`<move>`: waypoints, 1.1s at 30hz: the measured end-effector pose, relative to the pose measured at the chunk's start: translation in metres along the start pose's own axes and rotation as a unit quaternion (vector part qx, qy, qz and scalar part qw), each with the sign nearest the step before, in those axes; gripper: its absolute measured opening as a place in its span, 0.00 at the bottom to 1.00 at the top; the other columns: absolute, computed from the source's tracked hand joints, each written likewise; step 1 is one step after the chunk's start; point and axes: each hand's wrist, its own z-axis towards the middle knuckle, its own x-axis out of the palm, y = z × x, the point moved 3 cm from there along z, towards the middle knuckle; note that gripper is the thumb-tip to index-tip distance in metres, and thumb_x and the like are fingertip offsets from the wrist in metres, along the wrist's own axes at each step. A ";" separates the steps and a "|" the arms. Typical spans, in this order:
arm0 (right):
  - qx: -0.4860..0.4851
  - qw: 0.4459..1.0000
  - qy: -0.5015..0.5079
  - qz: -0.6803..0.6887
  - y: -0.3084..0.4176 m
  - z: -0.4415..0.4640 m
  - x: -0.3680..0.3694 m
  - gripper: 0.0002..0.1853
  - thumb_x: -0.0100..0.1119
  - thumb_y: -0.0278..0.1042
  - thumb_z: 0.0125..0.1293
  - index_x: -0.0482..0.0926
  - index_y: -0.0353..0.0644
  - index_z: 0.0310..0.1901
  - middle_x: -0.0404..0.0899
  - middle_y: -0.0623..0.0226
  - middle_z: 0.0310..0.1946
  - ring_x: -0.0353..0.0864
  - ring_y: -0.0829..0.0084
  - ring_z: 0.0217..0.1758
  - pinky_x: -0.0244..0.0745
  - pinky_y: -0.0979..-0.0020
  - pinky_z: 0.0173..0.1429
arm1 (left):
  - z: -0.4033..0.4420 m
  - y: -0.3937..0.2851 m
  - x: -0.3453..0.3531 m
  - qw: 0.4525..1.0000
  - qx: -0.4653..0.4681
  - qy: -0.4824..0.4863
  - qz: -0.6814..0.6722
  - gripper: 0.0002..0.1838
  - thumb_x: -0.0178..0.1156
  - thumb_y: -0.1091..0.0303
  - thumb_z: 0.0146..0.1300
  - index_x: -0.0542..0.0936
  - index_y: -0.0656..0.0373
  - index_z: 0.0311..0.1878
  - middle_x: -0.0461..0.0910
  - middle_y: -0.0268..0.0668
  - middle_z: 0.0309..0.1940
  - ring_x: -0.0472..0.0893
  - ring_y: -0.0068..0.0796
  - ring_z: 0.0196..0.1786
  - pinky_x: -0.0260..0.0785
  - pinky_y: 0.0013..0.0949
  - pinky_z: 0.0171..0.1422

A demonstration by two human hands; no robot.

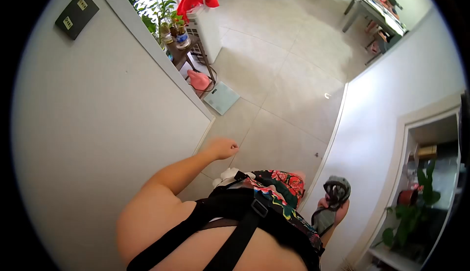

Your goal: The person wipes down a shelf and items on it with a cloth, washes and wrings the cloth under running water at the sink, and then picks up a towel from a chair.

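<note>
My left hand (224, 148) is held out in front of my body, over the tiled floor. Its fingers are curled into a loose fist, slightly blurred, and nothing shows in them. Low on the right, close to the white wall, my right hand (341, 212) grips a dark grey object with a rounded, looped top (337, 190). A greyer, flatter part of it extends down beside the fingers; its kind is unclear. Between the hands are my floral clothing (286, 185) and a black strap with a buckle (259, 208).
A white door or panel (112, 104) stands at left. Ahead on the floor lies a glass scale (222, 98), beside a stand with potted plants (164, 9) and a white appliance (208, 36) under a red cloth (197, 0). A table (377, 9) stands far right; a recessed shelf (391, 259) is nearer.
</note>
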 end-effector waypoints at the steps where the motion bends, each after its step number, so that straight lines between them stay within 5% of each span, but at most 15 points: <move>1: 0.008 0.996 -0.068 0.061 0.001 -0.003 -0.010 0.18 0.40 0.47 0.63 0.74 0.46 0.46 0.77 0.68 0.38 0.72 0.73 0.31 0.63 0.75 0.22 | 0.001 -0.002 0.005 1.000 0.006 0.020 -0.002 0.15 0.54 0.54 0.58 0.80 0.52 0.39 0.80 0.40 0.34 0.78 0.40 0.39 0.69 0.39 0.43; 5: 0.039 0.988 -0.098 0.110 -0.005 0.018 0.005 0.17 0.42 0.47 0.63 0.75 0.50 0.45 0.79 0.69 0.39 0.74 0.73 0.33 0.65 0.74 0.23 | 0.024 0.009 -0.026 0.999 0.003 0.040 -0.019 0.14 0.51 0.56 0.58 0.80 0.51 0.41 0.81 0.38 0.37 0.79 0.38 0.41 0.69 0.39 0.45; 9: 0.080 0.985 -0.141 0.056 0.040 0.128 -0.017 0.16 0.41 0.46 0.64 0.75 0.47 0.43 0.79 0.70 0.34 0.75 0.71 0.30 0.65 0.75 0.21 | 0.070 0.059 0.001 0.989 -0.122 -0.039 -0.073 0.12 0.51 0.62 0.58 0.79 0.51 0.43 0.81 0.38 0.40 0.79 0.36 0.42 0.69 0.40 0.45; 11: 0.090 0.989 -0.104 0.045 0.054 0.182 0.024 0.16 0.41 0.46 0.64 0.76 0.47 0.42 0.79 0.70 0.35 0.75 0.71 0.30 0.65 0.75 0.21 | 0.064 0.097 -0.003 0.978 -0.191 -0.055 -0.068 0.11 0.52 0.65 0.57 0.79 0.52 0.42 0.81 0.38 0.40 0.79 0.36 0.44 0.69 0.40 0.46; 13: 0.061 0.998 -0.029 -0.012 0.074 0.247 0.050 0.16 0.40 0.44 0.65 0.76 0.45 0.42 0.79 0.68 0.35 0.76 0.72 0.30 0.65 0.75 0.21 | 0.060 0.106 -0.014 0.889 -0.393 0.073 -0.224 0.13 0.49 0.71 0.56 0.79 0.53 0.43 0.81 0.39 0.39 0.79 0.35 0.42 0.70 0.40 0.43; 14: 0.070 0.997 -0.026 -0.012 0.079 0.272 0.064 0.16 0.40 0.44 0.65 0.76 0.45 0.42 0.79 0.68 0.35 0.76 0.72 0.30 0.65 0.75 0.21 | 0.063 0.115 -0.017 0.885 -0.401 0.069 -0.227 0.13 0.49 0.71 0.56 0.79 0.53 0.43 0.81 0.39 0.39 0.79 0.35 0.42 0.70 0.40 0.43; 16: 0.081 0.995 0.030 -0.052 0.080 0.323 0.104 0.16 0.39 0.43 0.65 0.75 0.44 0.42 0.79 0.66 0.35 0.75 0.72 0.30 0.65 0.76 0.21 | 0.067 0.141 -0.020 0.944 -0.329 -0.025 -0.005 0.14 0.47 0.73 0.54 0.78 0.55 0.43 0.81 0.40 0.35 0.80 0.32 0.35 0.72 0.35 0.36; 17: 0.130 0.991 0.015 -0.038 0.076 0.346 0.121 0.16 0.39 0.43 0.65 0.74 0.44 0.41 0.79 0.66 0.33 0.74 0.72 0.29 0.65 0.76 0.21 | 0.068 0.148 -0.014 0.940 -0.341 -0.023 -0.016 0.14 0.47 0.73 0.54 0.78 0.55 0.43 0.81 0.40 0.35 0.80 0.32 0.35 0.72 0.35 0.36; 19: 0.168 0.982 -0.020 -0.083 0.062 0.389 0.139 0.15 0.39 0.44 0.65 0.74 0.44 0.40 0.77 0.67 0.30 0.73 0.73 0.28 0.65 0.76 0.20 | 0.088 0.156 -0.008 0.813 -0.386 -0.183 -0.395 0.15 0.47 0.72 0.55 0.77 0.58 0.45 0.81 0.38 0.32 0.79 0.27 0.29 0.71 0.30 0.31; 22: 0.251 0.960 0.012 -0.122 0.030 0.464 0.160 0.15 0.39 0.45 0.64 0.74 0.46 0.40 0.77 0.70 0.30 0.73 0.75 0.28 0.63 0.77 0.20 | 0.118 0.108 -0.011 0.785 -0.403 -0.174 -0.438 0.14 0.49 0.69 0.55 0.76 0.61 0.44 0.81 0.37 0.30 0.79 0.26 0.27 0.71 0.29 0.30; 26: 0.298 0.949 -0.017 -0.099 -0.001 0.548 0.212 0.16 0.41 0.46 0.64 0.75 0.46 0.40 0.77 0.70 0.30 0.73 0.74 0.28 0.62 0.76 0.21 | 0.203 0.076 -0.014 0.741 -0.426 -0.134 -0.501 0.16 0.53 0.59 0.60 0.77 0.58 0.46 0.80 0.39 0.37 0.80 0.28 0.38 0.71 0.33 0.39; 28: 0.319 0.944 -0.019 -0.088 -0.009 0.588 0.245 0.16 0.42 0.48 0.64 0.75 0.46 0.39 0.77 0.69 0.30 0.73 0.74 0.28 0.62 0.76 0.21 | 0.268 0.071 -0.045 0.861 -0.315 -0.159 -0.367 0.19 0.53 0.54 0.61 0.78 0.59 0.46 0.80 0.39 0.40 0.79 0.32 0.42 0.69 0.35 0.46; 30: 0.304 0.947 -0.010 -0.104 -0.006 0.630 0.282 0.16 0.42 0.48 0.63 0.75 0.46 0.39 0.77 0.68 0.29 0.72 0.73 0.28 0.62 0.75 0.21 | 0.336 0.057 -0.101 0.879 -0.233 -0.117 -0.398 0.21 0.52 0.52 0.61 0.78 0.60 0.46 0.80 0.41 0.41 0.78 0.35 0.43 0.67 0.35 0.51; 32: 0.255 0.951 0.089 -0.149 0.005 0.677 0.297 0.16 0.41 0.46 0.64 0.75 0.44 0.42 0.78 0.68 0.34 0.73 0.73 0.31 0.62 0.76 0.22 | 0.396 0.062 -0.147 0.937 -0.173 0.024 -0.303 0.21 0.53 0.52 0.60 0.78 0.58 0.48 0.79 0.40 0.42 0.78 0.34 0.40 0.69 0.34 0.46; 33: 0.240 0.960 0.063 -0.131 0.011 0.699 0.308 0.17 0.41 0.47 0.64 0.75 0.45 0.42 0.78 0.68 0.35 0.73 0.73 0.32 0.63 0.76 0.22 | 0.415 0.053 -0.190 0.905 -0.218 0.039 -0.363 0.21 0.53 0.53 0.60 0.77 0.58 0.49 0.80 0.40 0.40 0.79 0.31 0.39 0.70 0.33 0.42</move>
